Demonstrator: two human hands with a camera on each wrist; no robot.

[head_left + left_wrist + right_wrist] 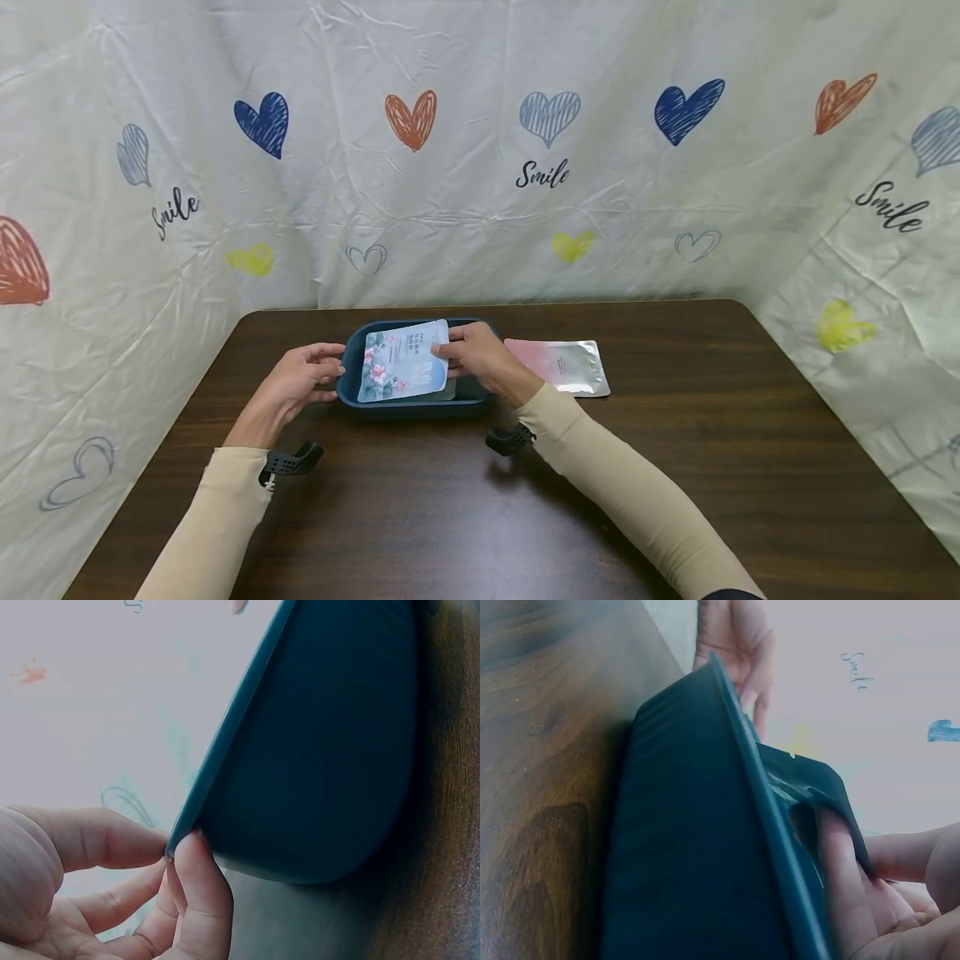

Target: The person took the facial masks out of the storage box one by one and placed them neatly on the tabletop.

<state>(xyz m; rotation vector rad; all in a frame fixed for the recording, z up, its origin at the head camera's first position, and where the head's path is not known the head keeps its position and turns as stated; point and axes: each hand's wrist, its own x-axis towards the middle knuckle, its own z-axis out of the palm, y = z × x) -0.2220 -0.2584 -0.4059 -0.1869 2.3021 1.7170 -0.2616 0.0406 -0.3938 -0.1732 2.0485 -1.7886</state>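
Note:
On the table stands a dark blue oval-cornered plastic basin [420, 410]. My left hand [300, 381] pinches its left rim; the left wrist view shows thumb and fingertips [204, 889] on either side of the basin's edge [217, 761]. Between thumb and fingers, my right hand [480, 357] holds a light blue face mask packet [405, 360] with pink flowers by its right side. This packet is tilted over the basin's opening, its dark back [810, 776] showing in the right wrist view. Under it, a greenish flat piece [447, 392] lies in the basin, mostly hidden.
Right of the basin a pink and silver packet [577, 367] lies flat on the brown wooden table [420, 517], partly behind my right hand. A white cloth [465, 50] printed with hearts and "Smile" hangs behind the table and at its sides.

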